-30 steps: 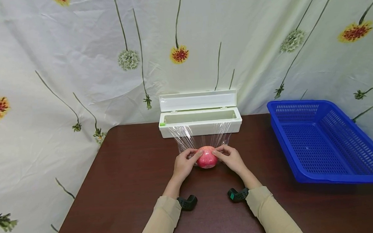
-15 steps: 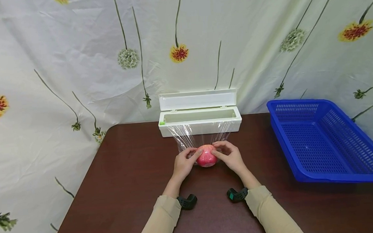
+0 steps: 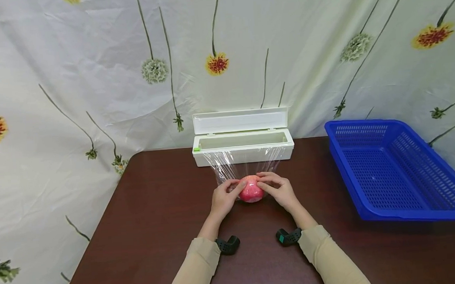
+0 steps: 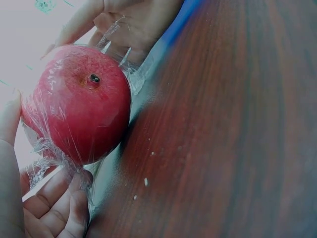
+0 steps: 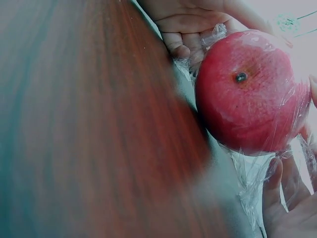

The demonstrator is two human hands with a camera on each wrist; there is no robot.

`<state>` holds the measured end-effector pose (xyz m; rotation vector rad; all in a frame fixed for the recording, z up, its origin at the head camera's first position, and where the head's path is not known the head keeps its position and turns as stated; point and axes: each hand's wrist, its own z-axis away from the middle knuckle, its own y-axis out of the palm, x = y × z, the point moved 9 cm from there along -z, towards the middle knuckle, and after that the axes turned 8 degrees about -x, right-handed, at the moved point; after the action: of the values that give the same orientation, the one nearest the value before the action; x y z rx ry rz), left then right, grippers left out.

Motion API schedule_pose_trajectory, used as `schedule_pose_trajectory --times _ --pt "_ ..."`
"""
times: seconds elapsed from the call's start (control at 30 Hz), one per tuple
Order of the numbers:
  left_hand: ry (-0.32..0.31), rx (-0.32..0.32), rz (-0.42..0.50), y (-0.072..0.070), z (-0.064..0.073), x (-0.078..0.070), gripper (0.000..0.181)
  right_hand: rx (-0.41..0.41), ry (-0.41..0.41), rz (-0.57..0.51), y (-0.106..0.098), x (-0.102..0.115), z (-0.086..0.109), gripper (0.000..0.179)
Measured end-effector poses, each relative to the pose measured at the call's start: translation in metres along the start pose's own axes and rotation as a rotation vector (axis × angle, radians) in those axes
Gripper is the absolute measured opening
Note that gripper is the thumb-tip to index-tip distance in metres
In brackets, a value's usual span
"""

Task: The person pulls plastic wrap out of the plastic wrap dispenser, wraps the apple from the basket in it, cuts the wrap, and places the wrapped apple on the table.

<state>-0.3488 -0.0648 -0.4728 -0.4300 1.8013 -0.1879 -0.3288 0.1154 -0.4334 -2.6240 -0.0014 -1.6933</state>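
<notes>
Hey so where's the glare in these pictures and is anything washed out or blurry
Head view: shiny streaks on the plastic wrap; left wrist view: cloth washed out nearly white behind the apple; right wrist view: table looks soft, apple sharper.

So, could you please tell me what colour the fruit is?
The fruit is red, showing best in the left wrist view.

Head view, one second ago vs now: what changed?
The right hand's fingers have extended slightly, inward and toward the white box. No new grip or release visible. Left hand, apple, box and blue basket look unchanged.
</notes>
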Motion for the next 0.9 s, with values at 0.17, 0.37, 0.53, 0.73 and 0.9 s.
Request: schedule_pose_trajectory --times 0.17,0.37,0.53,0.73,0.9 --pt "0.009 -0.007 -0.005 -0.001 0.000 0.000 0.041 0.019 -0.025 0.018 -0.001 -0.019 -0.003 0.022" --pt "0.015 -0.018 -0.027 -0.003 -0.002 0.000 0.041 0.070 -0.057 0.033 0.001 -0.023 -0.002 0.041" --pt "0.012 -0.020 -0.015 -0.003 -0.002 0.000 0.042 0.087 -0.073 0.064 0.003 -0.026 0.000 0.050" --pt "0.070 -0.091 0.009 -0.010 -0.001 -0.007 0.042 0.083 -0.047 0.109 0.002 -0.029 0.000 0.053" --pt "0.230 -0.146 0.124 -0.016 0.001 -0.022 0.035 0.081 0.017 0.131 0.003 -0.030 -0.001 0.053"
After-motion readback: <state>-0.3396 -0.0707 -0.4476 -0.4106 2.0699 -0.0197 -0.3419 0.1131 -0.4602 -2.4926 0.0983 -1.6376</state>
